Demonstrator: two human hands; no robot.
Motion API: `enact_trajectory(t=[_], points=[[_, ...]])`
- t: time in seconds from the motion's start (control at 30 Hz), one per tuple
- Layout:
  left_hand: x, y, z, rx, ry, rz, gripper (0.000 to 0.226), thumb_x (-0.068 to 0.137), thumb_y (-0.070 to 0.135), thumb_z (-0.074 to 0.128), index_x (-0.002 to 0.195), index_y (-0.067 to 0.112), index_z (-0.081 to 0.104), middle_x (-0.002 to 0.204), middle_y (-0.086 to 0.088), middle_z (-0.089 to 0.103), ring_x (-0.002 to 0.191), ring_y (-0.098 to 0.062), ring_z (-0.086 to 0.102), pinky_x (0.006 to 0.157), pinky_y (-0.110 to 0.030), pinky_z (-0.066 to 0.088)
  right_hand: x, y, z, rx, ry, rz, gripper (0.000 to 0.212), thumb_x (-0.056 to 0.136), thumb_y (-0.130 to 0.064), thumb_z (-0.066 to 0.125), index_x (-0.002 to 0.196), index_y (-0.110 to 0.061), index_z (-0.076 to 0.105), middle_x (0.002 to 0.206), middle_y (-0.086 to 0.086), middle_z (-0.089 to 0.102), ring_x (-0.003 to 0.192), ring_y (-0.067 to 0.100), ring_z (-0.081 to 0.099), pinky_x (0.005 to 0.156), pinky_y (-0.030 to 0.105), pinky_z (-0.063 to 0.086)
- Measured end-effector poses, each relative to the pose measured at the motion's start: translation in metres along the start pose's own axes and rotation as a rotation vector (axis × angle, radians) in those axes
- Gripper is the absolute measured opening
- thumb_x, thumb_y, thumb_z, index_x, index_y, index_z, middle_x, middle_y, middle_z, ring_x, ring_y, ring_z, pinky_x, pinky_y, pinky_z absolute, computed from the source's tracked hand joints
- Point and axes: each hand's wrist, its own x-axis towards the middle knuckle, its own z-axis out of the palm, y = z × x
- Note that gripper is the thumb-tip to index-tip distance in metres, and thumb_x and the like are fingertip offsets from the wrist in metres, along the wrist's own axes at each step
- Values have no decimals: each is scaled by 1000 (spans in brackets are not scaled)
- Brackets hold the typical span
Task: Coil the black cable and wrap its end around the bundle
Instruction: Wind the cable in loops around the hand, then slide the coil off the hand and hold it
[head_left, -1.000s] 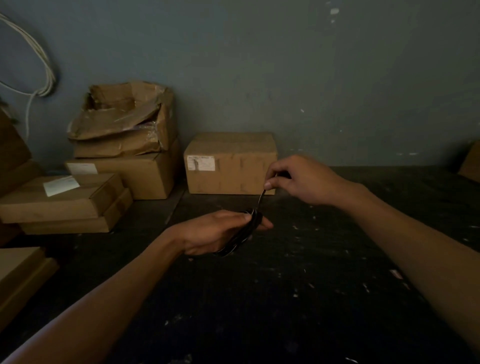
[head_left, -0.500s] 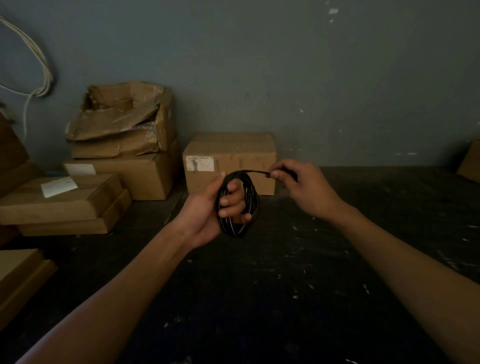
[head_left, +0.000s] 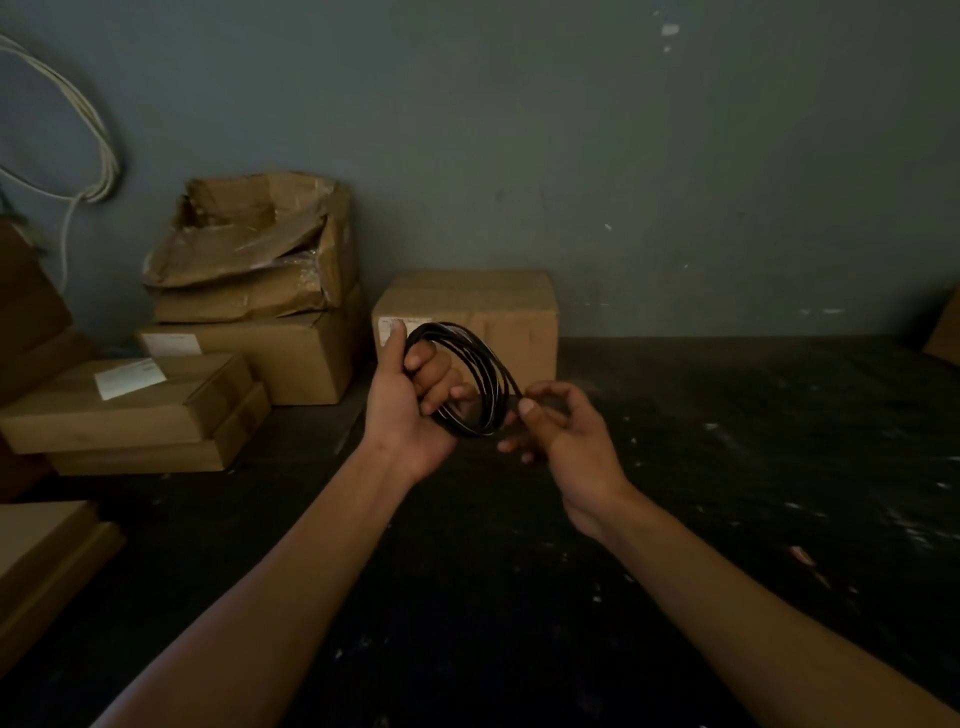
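Black cable (head_left: 475, 382), coiled into a ring of several loops, is hanging in mid-air over the dark table (head_left: 727, 467). Nearest us, two bare forearms are reaching forward. The left hand (head_left: 410, 402) is gripping the coil's left side, fingers curled through the ring, thumb pointing up. The right hand (head_left: 558, 426) is pinching the cable's end just beside the coil's right edge, its other fingers loosely curled. Behind the coil a closed box (head_left: 467, 312) is sitting against the grey wall (head_left: 623, 156). Further left, stacked boxes (head_left: 249, 322) are piling up, white cords (head_left: 98, 156) dangling above.
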Motion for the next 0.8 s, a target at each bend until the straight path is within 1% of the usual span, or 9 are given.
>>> enact_trajectory(t=[0.1,0.17,0.3,0.4,0.5,0.57,0.63,0.73,0.8], points=[[0,-8,-2,-61,66,52,54,93,56,49,51,23,40,41,6,25,40,-7,19,51,-22,29,-3,1,9,47,52,12,14,96,-15,54,109,-16,57,100,4,71,81,17,67,68,30,47],[0,-12,-2,-111,86,72,53,94,52,51,51,23,39,39,5,24,38,-8,20,50,-21,28,-4,3,14,55,56,22,14,95,-15,55,108,-15,61,104,3,69,85,16,64,69,28,47],[-1,-18,-4,-135,112,96,51,95,48,52,52,23,38,39,5,25,37,-8,20,48,-21,29,-4,7,19,108,70,65,17,97,-19,53,107,-17,66,112,4,69,95,18,61,71,30,46],[-1,-21,-5,-131,116,114,50,95,45,52,52,24,37,39,5,24,37,-8,19,45,-21,32,-5,8,20,246,54,124,23,99,-28,50,105,-16,68,113,10,70,94,20,60,69,30,45],[0,-24,-7,-111,120,129,49,95,43,51,52,24,36,39,5,23,37,-9,19,46,-22,33,-7,9,18,276,41,131,22,94,-34,57,101,-16,68,108,8,71,92,18,60,71,32,42],[0,-26,-10,-88,122,125,48,96,43,50,53,23,37,40,5,25,38,-8,20,50,-23,34,-9,9,17,205,44,100,14,90,-30,63,97,-19,68,110,7,70,94,19,60,74,33,41],[-3,-30,-14,-54,130,110,47,97,42,48,54,23,40,43,5,28,40,-8,24,55,-24,36,-10,10,16,154,79,82,12,89,-25,65,99,-19,67,110,7,70,97,18,61,76,33,42],[-11,-36,-19,47,141,87,45,98,41,44,58,21,46,52,4,36,52,-12,38,75,-31,39,-8,6,11,122,135,41,15,90,-21,63,104,-14,65,105,5,70,95,16,62,76,31,42],[-17,-40,-23,161,113,76,44,100,41,39,64,19,51,57,1,45,61,-15,50,88,-36,40,-4,1,5,55,162,-14,13,92,-18,62,104,-13,63,100,5,69,93,13,62,76,27,43]])
